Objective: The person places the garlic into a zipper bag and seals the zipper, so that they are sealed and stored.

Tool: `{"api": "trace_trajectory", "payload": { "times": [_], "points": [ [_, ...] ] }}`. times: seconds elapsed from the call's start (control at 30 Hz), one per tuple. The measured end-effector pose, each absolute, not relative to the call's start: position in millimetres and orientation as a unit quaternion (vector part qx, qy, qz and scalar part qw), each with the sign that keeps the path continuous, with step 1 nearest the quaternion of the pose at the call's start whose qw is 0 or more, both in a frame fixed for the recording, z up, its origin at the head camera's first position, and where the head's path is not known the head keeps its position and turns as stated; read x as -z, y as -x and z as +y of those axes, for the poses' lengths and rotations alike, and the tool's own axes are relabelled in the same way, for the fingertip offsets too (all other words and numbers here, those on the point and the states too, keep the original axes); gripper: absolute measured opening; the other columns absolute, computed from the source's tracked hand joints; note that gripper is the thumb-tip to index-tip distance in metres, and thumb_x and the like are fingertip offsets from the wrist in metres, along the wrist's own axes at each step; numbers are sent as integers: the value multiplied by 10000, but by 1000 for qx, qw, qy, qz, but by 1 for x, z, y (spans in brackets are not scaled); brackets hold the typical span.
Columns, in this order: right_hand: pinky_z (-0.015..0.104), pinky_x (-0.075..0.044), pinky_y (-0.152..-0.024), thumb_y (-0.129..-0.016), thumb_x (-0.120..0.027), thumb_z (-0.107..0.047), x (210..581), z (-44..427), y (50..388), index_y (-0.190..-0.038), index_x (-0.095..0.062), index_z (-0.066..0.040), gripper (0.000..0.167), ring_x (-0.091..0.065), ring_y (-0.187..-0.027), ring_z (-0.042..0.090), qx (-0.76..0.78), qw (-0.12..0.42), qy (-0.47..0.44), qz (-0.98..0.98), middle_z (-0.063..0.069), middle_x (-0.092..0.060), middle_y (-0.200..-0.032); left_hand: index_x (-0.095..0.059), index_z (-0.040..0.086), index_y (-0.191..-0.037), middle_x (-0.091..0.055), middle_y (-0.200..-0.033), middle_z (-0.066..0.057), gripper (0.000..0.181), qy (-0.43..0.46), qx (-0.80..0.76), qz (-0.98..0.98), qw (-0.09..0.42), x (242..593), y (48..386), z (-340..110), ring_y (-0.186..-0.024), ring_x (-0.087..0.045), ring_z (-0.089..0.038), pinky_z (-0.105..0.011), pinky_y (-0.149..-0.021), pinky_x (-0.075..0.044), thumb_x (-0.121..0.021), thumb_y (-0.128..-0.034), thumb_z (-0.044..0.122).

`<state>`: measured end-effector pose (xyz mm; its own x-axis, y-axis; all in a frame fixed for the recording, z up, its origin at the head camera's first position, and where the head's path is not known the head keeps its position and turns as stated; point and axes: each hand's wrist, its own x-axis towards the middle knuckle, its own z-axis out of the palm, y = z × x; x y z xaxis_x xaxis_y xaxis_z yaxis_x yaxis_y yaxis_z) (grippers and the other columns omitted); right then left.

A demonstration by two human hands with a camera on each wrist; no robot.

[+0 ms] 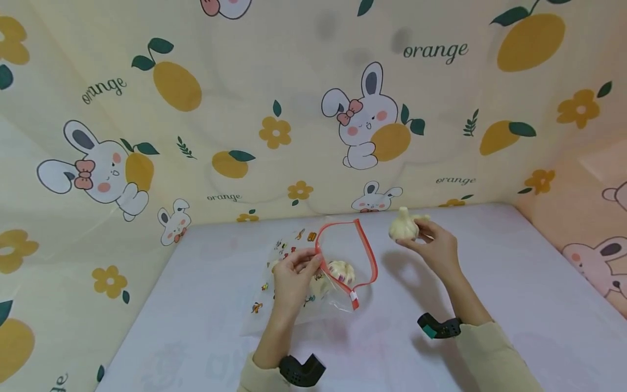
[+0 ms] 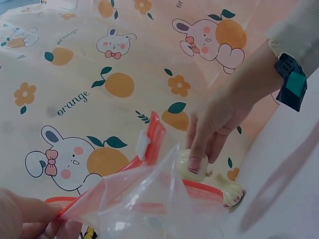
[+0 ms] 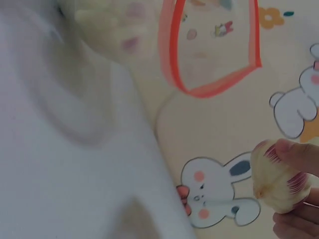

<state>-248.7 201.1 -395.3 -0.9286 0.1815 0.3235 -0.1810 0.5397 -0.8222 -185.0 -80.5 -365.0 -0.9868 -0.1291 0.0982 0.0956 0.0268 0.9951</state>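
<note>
My left hand (image 1: 294, 277) pinches the red zip edge of a clear printed zip bag (image 1: 264, 305). The bag's mouth gapes toward the right, and its white slider (image 2: 143, 145) sits near one end of the zip. Inside lies garlic (image 1: 341, 271), partly hidden by the printed film. To the right of the mouth, my right hand (image 1: 436, 250) holds a garlic bulb (image 1: 403, 226) above the table between thumb and fingers. Purple streaks mark this bulb in the right wrist view. A pale stalk-like piece (image 2: 230, 191) shows beside it; I cannot tell whether it belongs to the same bulb.
The bag rests on a table with a pale cloth (image 1: 196, 326). Behind it hangs a cream curtain (image 1: 303, 71) printed with rabbits and oranges, which continues along both sides. A black wrist camera (image 1: 441, 326) sits on the right wrist, another (image 1: 302, 370) on the left.
</note>
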Motion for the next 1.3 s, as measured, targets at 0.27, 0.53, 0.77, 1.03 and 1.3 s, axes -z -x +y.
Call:
{"api": "trace_trajectory", "payload": {
  "times": [0.27,0.53,0.77,1.03,1.3],
  "points": [
    [176,-518,-907,-730,-843,-154,385,194,245,-1220,-612,42,575,-497,-922,-165,-483,197,-22,-853,230,-654,-1215,-685,-42,-1047,-702,-975,-203,189,-12,702,-708,78,367,186,-81,-731,-640,-19,-137,-686,-588,-678,-876,39],
    [19,-492,-853,-733,-840,-155,373,186,238,-1234,-604,42,588,-648,-1085,200,-490,197,-54,-847,237,-646,-1220,-676,-55,-1057,-703,-967,-209,201,-9,703,-707,81,366,187,-83,-723,-640,-8,-139,-691,-590,-672,-881,42],
    [2,-490,-833,-728,-839,-135,369,180,234,-1237,-603,37,586,-640,-1048,139,-488,191,-64,-849,224,-641,-1219,-664,-86,-1061,-692,-942,-211,212,-6,709,-701,83,366,187,-83,-705,-630,-2,-134,-681,-586,-666,-884,33],
    [178,-536,-906,-710,-846,-125,362,172,229,-1233,-607,42,599,-629,-1053,108,-491,200,-90,-843,234,-641,-1217,-666,-88,-1054,-696,-952,-225,208,-5,707,-702,89,365,188,-83,-706,-633,1,-136,-682,-588,-667,-883,31],
    [19,-494,-860,-712,-846,-122,363,165,224,-1230,-612,35,589,-660,-1049,109,-504,173,-93,-841,221,-648,-1223,-669,-74,-1057,-706,-981,-244,221,-7,703,-706,85,366,187,-84,-718,-639,-4,-143,-701,-594,-675,-885,64]
  ]
}}
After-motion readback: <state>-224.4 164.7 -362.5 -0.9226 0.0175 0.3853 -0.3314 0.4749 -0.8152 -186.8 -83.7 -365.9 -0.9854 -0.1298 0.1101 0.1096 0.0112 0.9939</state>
